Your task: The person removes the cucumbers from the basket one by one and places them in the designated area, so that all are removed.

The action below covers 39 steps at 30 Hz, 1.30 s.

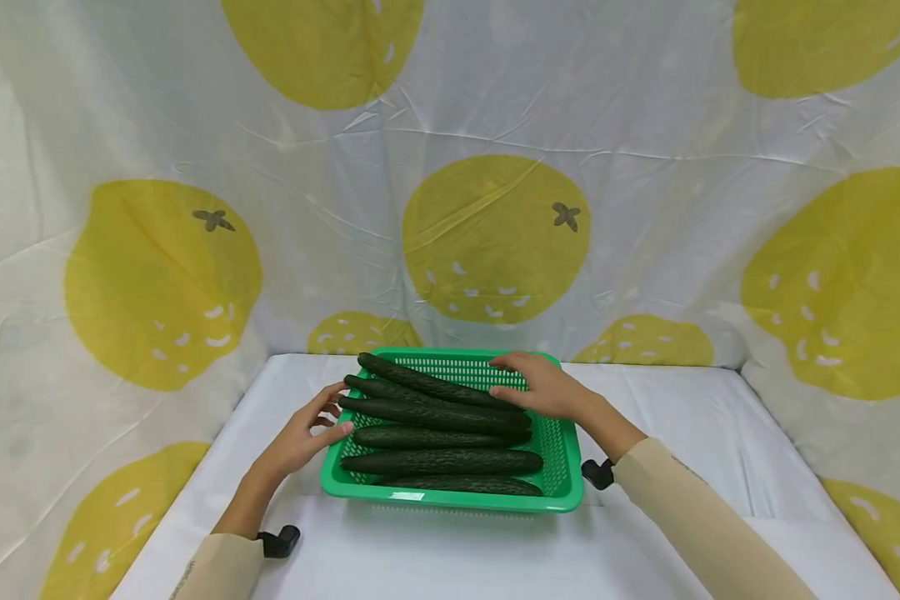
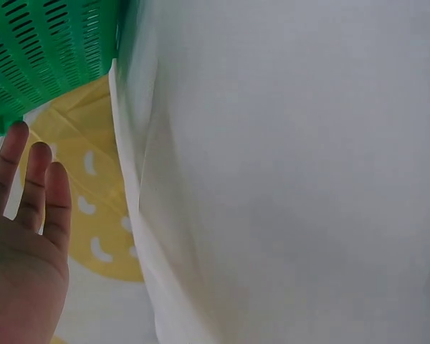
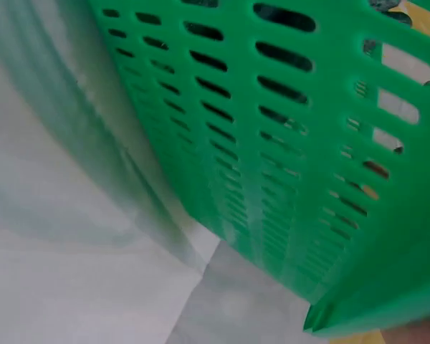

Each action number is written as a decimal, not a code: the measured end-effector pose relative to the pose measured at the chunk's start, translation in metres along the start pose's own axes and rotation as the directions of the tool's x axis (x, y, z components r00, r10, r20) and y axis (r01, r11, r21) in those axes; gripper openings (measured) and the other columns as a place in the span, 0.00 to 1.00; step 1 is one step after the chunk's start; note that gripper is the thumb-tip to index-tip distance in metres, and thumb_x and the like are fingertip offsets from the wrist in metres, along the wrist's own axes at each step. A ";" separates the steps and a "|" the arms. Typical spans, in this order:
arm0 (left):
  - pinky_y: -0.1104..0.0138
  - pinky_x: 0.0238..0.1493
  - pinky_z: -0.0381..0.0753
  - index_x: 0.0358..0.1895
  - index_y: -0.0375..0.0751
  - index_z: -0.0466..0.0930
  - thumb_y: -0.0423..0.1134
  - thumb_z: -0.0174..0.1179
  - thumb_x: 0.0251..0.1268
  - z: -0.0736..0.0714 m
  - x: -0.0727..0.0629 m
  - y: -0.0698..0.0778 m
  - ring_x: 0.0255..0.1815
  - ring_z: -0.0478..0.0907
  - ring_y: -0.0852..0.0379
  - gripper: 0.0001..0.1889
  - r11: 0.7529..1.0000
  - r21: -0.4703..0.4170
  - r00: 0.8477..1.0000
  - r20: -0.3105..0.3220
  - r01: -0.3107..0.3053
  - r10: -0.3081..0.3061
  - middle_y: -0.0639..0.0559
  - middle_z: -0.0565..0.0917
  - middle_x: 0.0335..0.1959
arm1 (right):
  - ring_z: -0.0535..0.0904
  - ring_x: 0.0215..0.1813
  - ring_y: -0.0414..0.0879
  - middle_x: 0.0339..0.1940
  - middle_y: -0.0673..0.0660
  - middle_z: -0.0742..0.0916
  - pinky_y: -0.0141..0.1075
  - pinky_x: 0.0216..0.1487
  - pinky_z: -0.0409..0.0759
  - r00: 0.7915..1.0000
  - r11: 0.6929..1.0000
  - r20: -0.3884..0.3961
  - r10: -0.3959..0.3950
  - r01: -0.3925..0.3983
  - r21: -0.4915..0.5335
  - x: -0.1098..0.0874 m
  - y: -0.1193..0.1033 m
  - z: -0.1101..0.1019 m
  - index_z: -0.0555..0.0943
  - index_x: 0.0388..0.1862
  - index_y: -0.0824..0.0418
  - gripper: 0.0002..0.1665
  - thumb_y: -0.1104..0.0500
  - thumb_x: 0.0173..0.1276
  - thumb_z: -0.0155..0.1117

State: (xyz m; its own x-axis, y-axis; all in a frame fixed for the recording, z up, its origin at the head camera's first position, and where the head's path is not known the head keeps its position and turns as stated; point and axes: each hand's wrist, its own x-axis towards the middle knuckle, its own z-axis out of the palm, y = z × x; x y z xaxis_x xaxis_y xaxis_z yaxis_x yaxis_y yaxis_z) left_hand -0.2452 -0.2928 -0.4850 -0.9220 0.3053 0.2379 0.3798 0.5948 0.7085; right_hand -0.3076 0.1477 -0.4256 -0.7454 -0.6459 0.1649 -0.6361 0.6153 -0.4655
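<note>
Several long dark green cucumbers (image 1: pixel 435 416) lie side by side in a green plastic basket (image 1: pixel 450 500), their ends pointing left and right. At the basket's left rim is my left hand (image 1: pixel 300 437), thumb near the cucumber tips and fingers spread along the outside. The left wrist view shows that hand (image 2: pixel 25 251) with fairly straight fingers close to the basket's slotted wall (image 2: pixel 46 57). My right hand (image 1: pixel 543 387) reaches over the back right rim, its fingers loosely bent above the cucumbers' right ends. Whether its thumb touches the top cucumber, I cannot tell.
A white cloth (image 1: pixel 660 467) covers the table under the basket. Behind and at both sides hangs a white curtain with yellow lemons (image 1: pixel 495 242). Black wrist cameras (image 1: pixel 279 542) sit on both wrists. The right wrist view is mostly filled by the basket's slotted side (image 3: pixel 251 143).
</note>
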 end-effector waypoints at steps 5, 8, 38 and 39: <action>0.66 0.51 0.79 0.77 0.48 0.64 0.40 0.63 0.72 0.005 0.001 0.001 0.49 0.74 0.57 0.32 0.998 -0.068 1.000 -0.023 -0.005 0.003 0.47 0.80 0.49 | 0.79 0.68 0.57 0.70 0.60 0.80 0.54 0.67 0.77 0.999 1.000 0.048 -0.005 0.006 -0.005 0.010 -0.001 0.007 0.71 0.74 0.62 0.36 0.40 0.80 0.56; 0.67 0.49 0.79 0.75 0.47 0.64 0.39 0.63 0.72 0.007 0.002 0.001 0.46 0.78 0.58 0.31 0.992 -0.125 1.000 -0.022 -0.007 0.005 0.46 0.83 0.45 | 0.80 0.66 0.58 0.69 0.61 0.81 0.54 0.65 0.78 0.997 1.000 0.077 -0.016 0.016 -0.003 0.015 -0.001 0.009 0.72 0.74 0.64 0.34 0.42 0.80 0.56; 0.64 0.47 0.84 0.68 0.53 0.71 0.46 0.64 0.74 0.018 0.003 0.019 0.42 0.87 0.54 0.24 0.921 -0.325 0.976 0.037 0.213 -0.213 0.41 0.89 0.44 | 0.74 0.67 0.60 0.69 0.66 0.75 0.55 0.65 0.75 0.958 0.993 0.264 0.113 -0.105 -0.046 0.030 0.007 0.042 0.71 0.74 0.65 0.29 0.51 0.84 0.52; 0.64 0.47 0.85 0.68 0.52 0.71 0.45 0.64 0.74 0.018 0.002 0.018 0.42 0.87 0.54 0.24 0.919 -0.330 0.976 0.036 0.215 -0.215 0.41 0.89 0.44 | 0.74 0.67 0.59 0.68 0.65 0.75 0.55 0.65 0.75 0.958 0.993 0.264 0.114 -0.107 -0.042 0.030 0.007 0.043 0.71 0.74 0.65 0.28 0.51 0.83 0.52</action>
State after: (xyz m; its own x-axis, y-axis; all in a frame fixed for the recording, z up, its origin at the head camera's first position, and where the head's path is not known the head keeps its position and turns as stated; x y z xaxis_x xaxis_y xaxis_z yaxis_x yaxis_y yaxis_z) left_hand -0.2390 -0.2677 -0.4837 -0.9788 0.1971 0.0557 0.1263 0.3668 0.9217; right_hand -0.3254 0.1133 -0.4609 -0.7339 -0.6677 -0.1250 -0.5607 0.6993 -0.4434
